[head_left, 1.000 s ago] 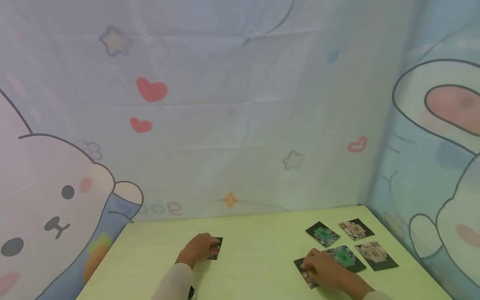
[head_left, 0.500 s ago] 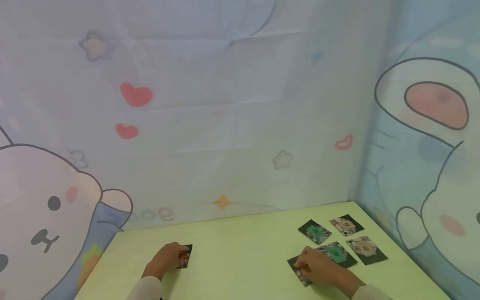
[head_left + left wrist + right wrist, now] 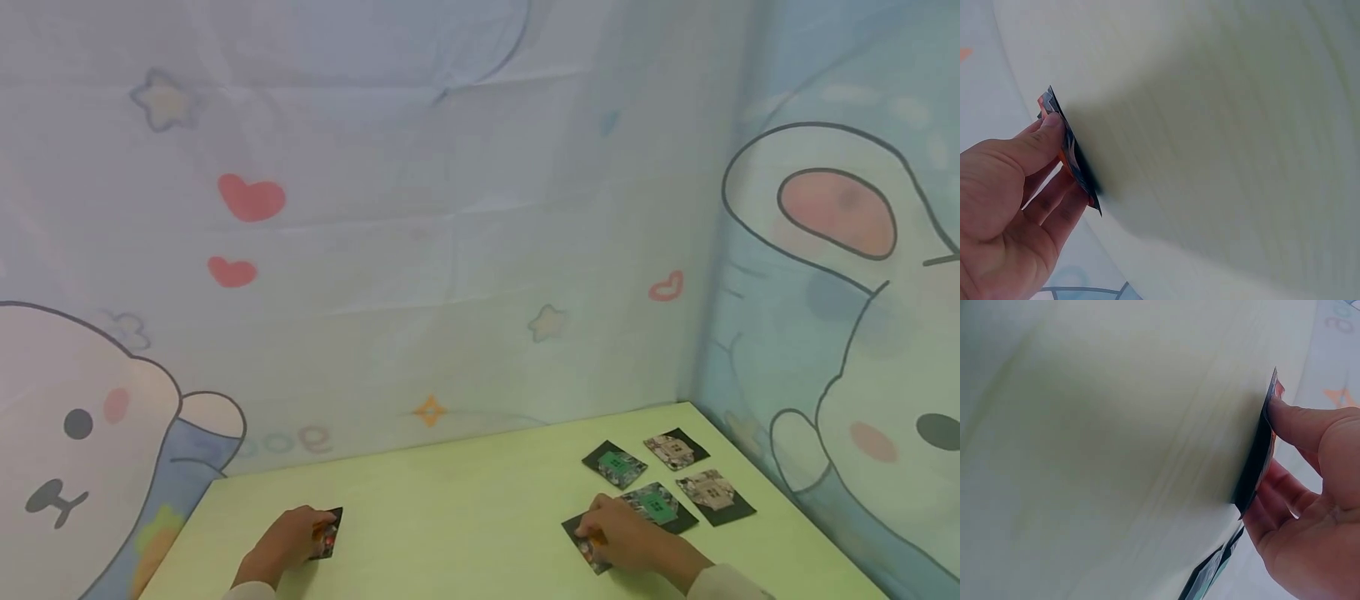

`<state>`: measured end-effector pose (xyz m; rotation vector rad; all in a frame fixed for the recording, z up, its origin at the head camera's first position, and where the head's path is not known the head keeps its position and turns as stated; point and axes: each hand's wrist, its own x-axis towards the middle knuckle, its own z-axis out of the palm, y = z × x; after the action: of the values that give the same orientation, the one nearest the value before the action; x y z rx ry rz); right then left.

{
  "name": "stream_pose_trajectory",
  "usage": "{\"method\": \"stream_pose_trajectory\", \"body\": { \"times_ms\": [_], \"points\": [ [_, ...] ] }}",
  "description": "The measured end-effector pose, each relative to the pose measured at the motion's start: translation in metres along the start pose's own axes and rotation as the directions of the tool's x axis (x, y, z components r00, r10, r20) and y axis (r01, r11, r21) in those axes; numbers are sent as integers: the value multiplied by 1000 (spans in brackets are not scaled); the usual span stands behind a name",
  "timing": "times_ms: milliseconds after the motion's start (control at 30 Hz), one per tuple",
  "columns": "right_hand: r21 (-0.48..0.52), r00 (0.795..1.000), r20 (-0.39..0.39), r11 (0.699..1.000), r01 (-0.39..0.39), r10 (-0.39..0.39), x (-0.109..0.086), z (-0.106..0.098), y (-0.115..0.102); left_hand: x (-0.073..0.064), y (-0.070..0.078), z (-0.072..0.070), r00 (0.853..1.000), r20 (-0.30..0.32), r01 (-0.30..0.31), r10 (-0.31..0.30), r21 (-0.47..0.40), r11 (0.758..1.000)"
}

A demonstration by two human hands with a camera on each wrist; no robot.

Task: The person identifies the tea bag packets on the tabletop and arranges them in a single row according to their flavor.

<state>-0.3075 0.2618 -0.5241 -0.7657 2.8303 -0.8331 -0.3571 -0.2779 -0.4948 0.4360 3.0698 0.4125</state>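
My left hand [image 3: 288, 537] pinches a small flat dark piece, packet-like, with an orange-red print [image 3: 1066, 147], between thumb and fingers at the table's left side. In the left wrist view it is tilted close over the tabletop; whether it touches is unclear. At the right, my right hand [image 3: 628, 533] holds a similar flat dark orange-red piece [image 3: 1259, 464] by thumb and fingers, low at the table surface. Beside this hand lies a flat dark piece with a green printed middle [image 3: 656, 503], partly hidden by the hand in the head view.
Farther back on the right lie another green-printed piece [image 3: 617, 465] and two beige-printed ones, the far beige piece [image 3: 677, 450] and the near beige piece [image 3: 715, 497]. Cartoon-printed cloth [image 3: 420, 250] hangs behind and beside the pale yellow-green table [image 3: 435, 508].
My left hand has moved left across the table and a little nearer, with its flat piece. The right hand stays by the green piece. The head view has turned slightly right.
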Motion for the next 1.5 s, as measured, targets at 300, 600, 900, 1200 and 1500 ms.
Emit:
{"method": "stream_pose_trajectory", "body": {
  "times_ms": [300,600,900,1200,1500],
  "points": [
    [-48,999,-8,998,-36,36,12,5,-15,-7,-9,1,1000,-4,15,-15,29,999],
    [-80,998,-46,996,32,-35,27,15,-21,-12,-5,1,1000,-29,-3,5,47,999],
    [-170,987,-122,982,80,-102,46,23,-34,-8,5,-5,999,-38,9,-8,13,1000],
    [-197,973,-172,973,118,-153,68,34,-53,-8,7,-8,999,-53,15,-12,47,999],
    [-178,965,-210,976,124,-161,92,52,-73,-11,9,-10,999,-37,31,-31,-1,1000]
  ]
}}
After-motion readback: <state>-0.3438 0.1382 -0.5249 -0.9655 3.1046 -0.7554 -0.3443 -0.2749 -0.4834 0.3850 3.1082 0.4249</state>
